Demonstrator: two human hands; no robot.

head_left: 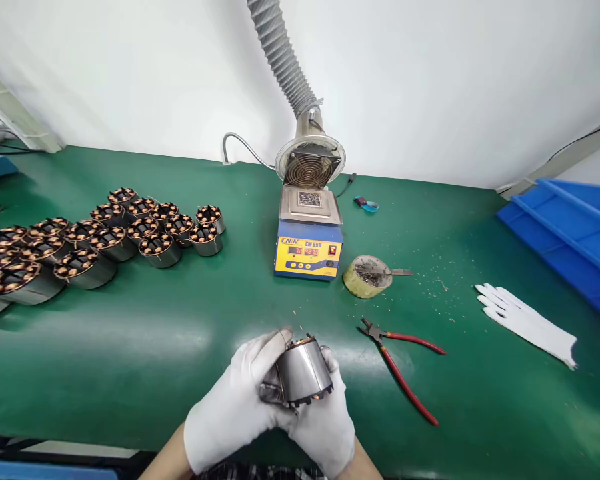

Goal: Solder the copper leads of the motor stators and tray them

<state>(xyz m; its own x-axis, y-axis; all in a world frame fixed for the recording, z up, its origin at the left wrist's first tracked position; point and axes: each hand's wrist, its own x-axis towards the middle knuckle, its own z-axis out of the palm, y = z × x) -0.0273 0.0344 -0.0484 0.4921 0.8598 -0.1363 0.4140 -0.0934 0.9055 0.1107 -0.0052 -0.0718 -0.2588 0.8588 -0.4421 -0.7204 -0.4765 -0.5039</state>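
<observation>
A motor stator, a steel ring with copper windings and dark insulation, is held tilted over the front of the green table. My left hand, in a white glove with darkened fingertips, grips it from the left side. Around its right side and underneath wraps my right hand, gloved too, its fingers partly hidden behind the ring. Thin wire ends stick up from the stator's top. Red-handled cutting pliers lie on the table with their handles spread, to the right of my hands.
Several more stators stand grouped at the left. A yellow-and-blue CM 550 heating unit sits under an extraction hose. Beside it are a dross-filled tin with a metal strip, a white glove and blue bins.
</observation>
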